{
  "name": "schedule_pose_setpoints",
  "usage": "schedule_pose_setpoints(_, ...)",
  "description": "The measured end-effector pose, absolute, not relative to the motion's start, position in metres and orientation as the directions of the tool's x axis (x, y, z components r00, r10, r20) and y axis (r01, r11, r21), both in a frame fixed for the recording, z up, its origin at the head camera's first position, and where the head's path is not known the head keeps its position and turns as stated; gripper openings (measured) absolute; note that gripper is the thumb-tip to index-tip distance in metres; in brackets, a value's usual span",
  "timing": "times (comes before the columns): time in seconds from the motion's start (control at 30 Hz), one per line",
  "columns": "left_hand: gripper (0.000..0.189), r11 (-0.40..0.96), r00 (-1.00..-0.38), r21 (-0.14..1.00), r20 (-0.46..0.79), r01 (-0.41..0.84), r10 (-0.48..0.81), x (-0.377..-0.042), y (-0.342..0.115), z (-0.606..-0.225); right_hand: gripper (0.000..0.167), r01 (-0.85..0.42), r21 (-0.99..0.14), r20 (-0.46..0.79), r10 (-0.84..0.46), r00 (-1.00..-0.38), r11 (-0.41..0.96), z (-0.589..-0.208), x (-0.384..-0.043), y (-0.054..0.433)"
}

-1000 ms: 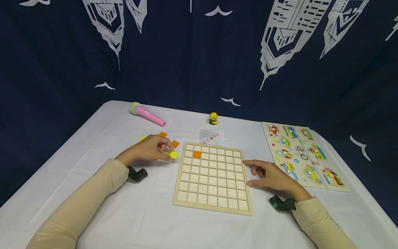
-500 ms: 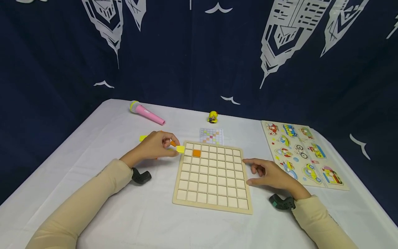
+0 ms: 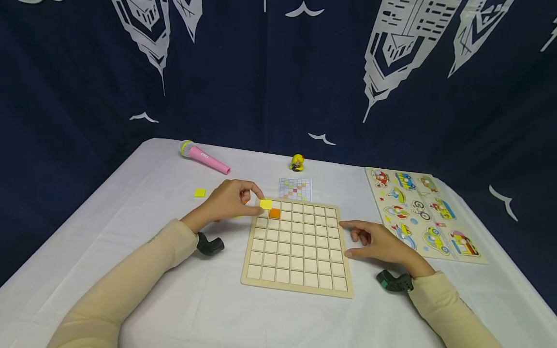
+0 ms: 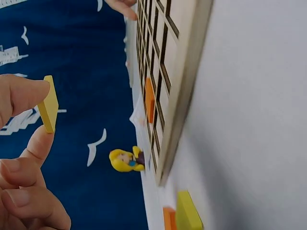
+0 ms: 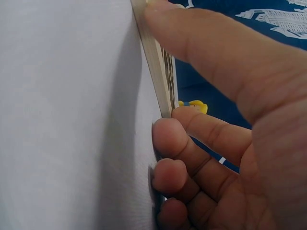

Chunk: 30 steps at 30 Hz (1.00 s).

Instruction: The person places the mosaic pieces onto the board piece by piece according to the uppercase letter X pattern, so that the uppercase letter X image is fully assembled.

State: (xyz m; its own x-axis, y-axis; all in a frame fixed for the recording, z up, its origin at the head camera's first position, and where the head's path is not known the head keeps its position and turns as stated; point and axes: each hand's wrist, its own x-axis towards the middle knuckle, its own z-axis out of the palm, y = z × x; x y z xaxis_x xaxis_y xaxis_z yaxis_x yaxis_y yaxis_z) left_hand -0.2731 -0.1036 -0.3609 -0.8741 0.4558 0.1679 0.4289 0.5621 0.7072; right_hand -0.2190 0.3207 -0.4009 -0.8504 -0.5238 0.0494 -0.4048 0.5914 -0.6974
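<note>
My left hand (image 3: 228, 199) pinches a yellow square tile (image 3: 266, 204) between thumb and index finger, above the far left corner of the wooden grid board (image 3: 297, 250). In the left wrist view the yellow tile (image 4: 49, 108) is tilted and clear of the board. One orange tile (image 3: 274, 213) lies in a square near that corner. At the board's right edge, my right hand (image 3: 380, 244) rests its index fingertip and thumb against the frame. The right wrist view shows its other fingers bent, beside the board edge (image 5: 157, 67).
Another yellow tile (image 3: 199, 193) lies left of my left hand; further tiles are partly hidden behind it. Beyond the board are a printed grid card (image 3: 295, 189), a yellow-haired figurine (image 3: 297, 163) and a pink toy microphone (image 3: 206, 158). A vehicle picture puzzle (image 3: 424, 212) lies at right.
My left hand has carried the yellow tile rightward and away from me, from beside the board to over its far left corner. The right hand has stayed at the board's edge.
</note>
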Motion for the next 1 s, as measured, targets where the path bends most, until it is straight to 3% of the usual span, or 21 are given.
schedule_pose_setpoints(1.0, 0.030, 0.602, -0.819, 0.599, 0.172, 0.528, 0.547, -0.282, -0.014, -0.345, 0.066, -0.414, -0.687, 0.059, -0.523, -0.850, 0.597, -0.402, -0.219, 0.321)
